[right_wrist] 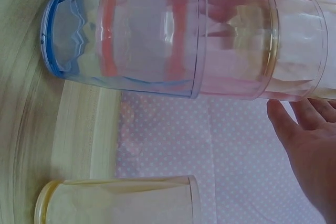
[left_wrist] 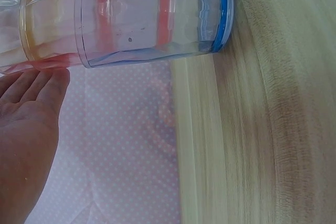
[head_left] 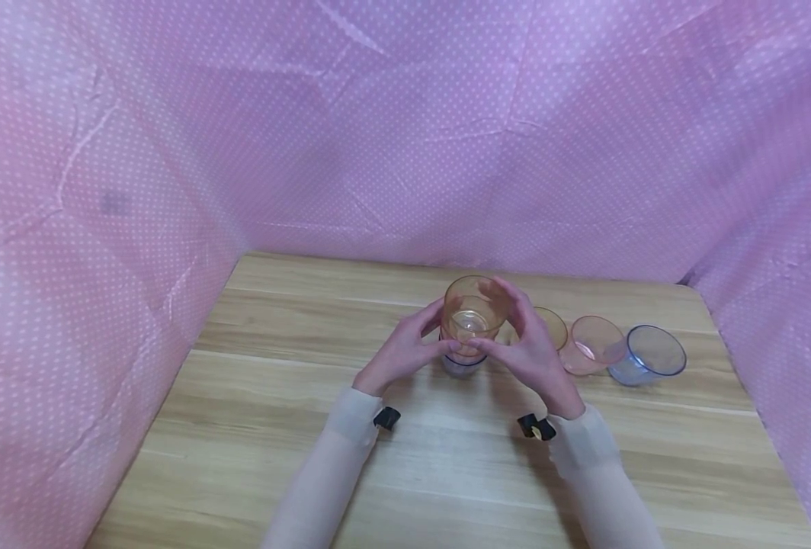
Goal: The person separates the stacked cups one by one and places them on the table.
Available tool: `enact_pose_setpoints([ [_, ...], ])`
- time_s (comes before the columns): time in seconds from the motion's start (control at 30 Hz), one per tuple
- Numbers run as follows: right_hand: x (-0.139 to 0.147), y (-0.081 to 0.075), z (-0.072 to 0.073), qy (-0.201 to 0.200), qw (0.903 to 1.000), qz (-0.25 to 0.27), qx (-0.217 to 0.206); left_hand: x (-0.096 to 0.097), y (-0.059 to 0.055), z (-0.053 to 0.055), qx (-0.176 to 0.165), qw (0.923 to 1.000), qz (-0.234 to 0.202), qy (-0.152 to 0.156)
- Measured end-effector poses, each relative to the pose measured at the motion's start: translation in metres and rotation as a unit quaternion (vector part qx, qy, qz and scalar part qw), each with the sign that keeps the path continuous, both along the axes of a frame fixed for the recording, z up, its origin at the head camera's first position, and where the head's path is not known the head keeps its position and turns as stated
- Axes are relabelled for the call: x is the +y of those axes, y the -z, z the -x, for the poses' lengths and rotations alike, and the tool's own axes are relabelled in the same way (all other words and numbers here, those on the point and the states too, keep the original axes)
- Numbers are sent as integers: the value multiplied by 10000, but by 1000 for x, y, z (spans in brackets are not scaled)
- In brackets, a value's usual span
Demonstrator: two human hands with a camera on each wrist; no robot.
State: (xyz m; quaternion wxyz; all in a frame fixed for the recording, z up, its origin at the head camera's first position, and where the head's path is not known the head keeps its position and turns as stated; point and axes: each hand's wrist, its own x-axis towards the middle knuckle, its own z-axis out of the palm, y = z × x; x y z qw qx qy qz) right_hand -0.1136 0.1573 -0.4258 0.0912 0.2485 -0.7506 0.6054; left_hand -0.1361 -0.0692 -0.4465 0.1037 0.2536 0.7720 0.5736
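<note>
A stack of clear tinted cups (head_left: 472,301) rises from the table between both hands. Its bottom cup is blue (right_wrist: 79,45), pink shows above it (right_wrist: 231,51), and a yellow cup (head_left: 456,305) sits nested on top with its mouth up. My left hand (head_left: 411,347) holds the stack's upper part from the left, fingertips against the pink wall in the left wrist view. From the right, my right hand (head_left: 534,351) grips the same height, its fingers reaching round the far side. Both thumbs meet close together on the near side.
Right of the stack stand a yellow cup (head_left: 555,329), partly hidden by my right hand, a pink cup (head_left: 592,347) and a blue cup (head_left: 647,358), in a row. All are on a wooden table (head_left: 275,396) with pink dotted cloth (head_left: 392,137) hanging behind and at both sides.
</note>
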Motion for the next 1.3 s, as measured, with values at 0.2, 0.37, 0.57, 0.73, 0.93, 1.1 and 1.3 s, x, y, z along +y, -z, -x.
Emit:
enact_pose_setpoints([
  [0.2,0,-1,-3,-44,9999,70,96,1,0,-4,-144,9999,9,-71],
  [0.37,1,-5,-5,-82,9994,265,229,1,0,-6,-162,9998,-41,-73],
  [0.57,1,-9,-6,-101,9989,393,238,2,0,-6,-130,9998,-148,-58],
  [0.73,1,-10,-7,-134,9976,533,424,2,1,-5,-110,9997,-195,-44],
  [0.93,2,-10,-8,-178,9954,636,687,2,0,-6,-126,9998,-129,-94],
  [1.1,2,-13,-11,-165,9951,634,741,2,0,-7,-113,9998,-142,-90],
  [1.3,3,-19,-16,-99,9940,709,832,2,0,-9,-124,9998,-130,-116],
])
